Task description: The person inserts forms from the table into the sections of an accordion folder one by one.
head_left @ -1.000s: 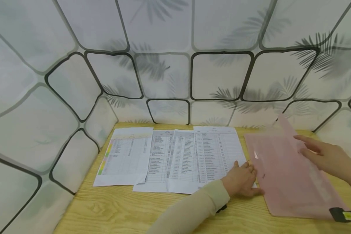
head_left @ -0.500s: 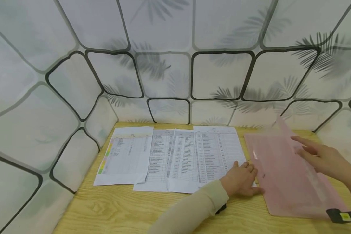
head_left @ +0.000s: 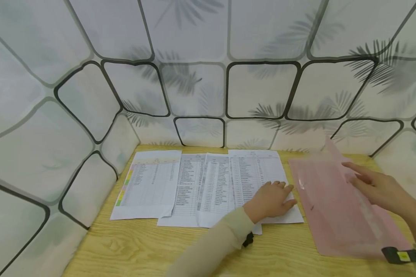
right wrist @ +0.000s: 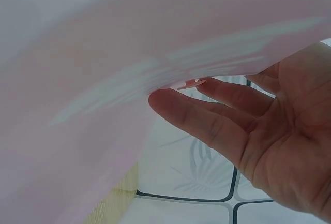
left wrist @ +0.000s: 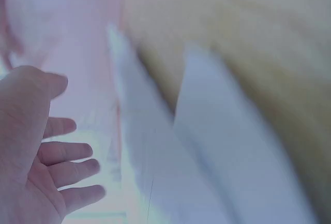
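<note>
Rightmost on the wooden surface [head_left: 131, 250]: pink folder [head_left: 332, 223], beside the printed sheets [head_left: 187, 184]. Right hand [head_left: 384, 190] pinches the edge of its raised cover, thumb to fingers. Left hand [head_left: 272, 198] lies over the rightmost sheet [head_left: 247, 173], left of the folder, fingers extended, slightly spread; holds nothing, contact unclear. Remaining sheets overlap farther left. Folder contents: cannot tell.

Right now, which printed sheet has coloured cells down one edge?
The leftmost sheet: yellow and green cells run down its left edge; the other sheets show no such colours.
</note>
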A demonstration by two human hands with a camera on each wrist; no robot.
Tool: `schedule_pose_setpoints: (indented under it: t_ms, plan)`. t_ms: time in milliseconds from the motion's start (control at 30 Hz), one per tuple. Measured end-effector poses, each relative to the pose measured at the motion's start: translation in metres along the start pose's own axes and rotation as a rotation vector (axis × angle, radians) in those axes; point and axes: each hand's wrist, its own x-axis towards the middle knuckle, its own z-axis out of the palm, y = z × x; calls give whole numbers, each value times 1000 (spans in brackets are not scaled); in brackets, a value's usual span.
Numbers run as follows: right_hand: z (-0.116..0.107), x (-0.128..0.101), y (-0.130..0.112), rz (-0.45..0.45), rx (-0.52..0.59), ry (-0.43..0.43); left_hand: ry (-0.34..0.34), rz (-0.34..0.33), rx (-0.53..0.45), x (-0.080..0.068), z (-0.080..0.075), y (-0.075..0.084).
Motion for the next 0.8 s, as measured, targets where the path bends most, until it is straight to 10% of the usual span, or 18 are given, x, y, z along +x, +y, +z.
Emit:
schedule_pose_setpoints:
  t_ms: [467,800]
  plan:
    - [-1,2,0,-20,-8,-3,338,-366,-558,-49,-23,-97]
    - [0,2,-3,-16,-6,-3,356,-702,-876,-65,-11,-128]
